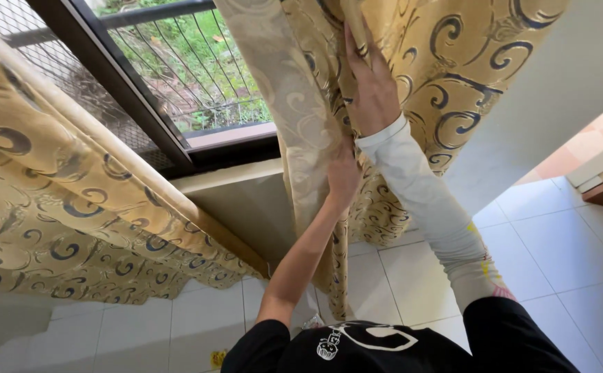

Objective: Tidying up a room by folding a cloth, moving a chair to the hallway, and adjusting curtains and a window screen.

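Both hands are on the gold curtain [384, 62], the panel with dark swirl patterns that hangs just right of the window [191, 76]. The right hand [374, 90], at the end of a white sleeve [439, 214], is raised high against the cloth: its palm lies flat on the fabric and its fingers [354, 45] reach up and curl around a vertical fold, so it is closed on that fold rather than spread wide. The thumb cannot be made out behind the cloth.

Below it, the left hand [343, 176] on a bare forearm presses into the same curtain lower down, at the gathered edge nearest the window. Its fingers are buried in the pleats, so how far it is open cannot be told; it is touching the fabric at the least.

Left of the window a second curtain [73, 214] of the same gold cloth slants across the view, well apart from both hands. Behind the glass a metal grille [198, 65] stands before green plants. Under the held curtain, its hem hangs near the white tiled floor [564, 249]. A black shirt [384, 349] fills the bottom edge of the view.
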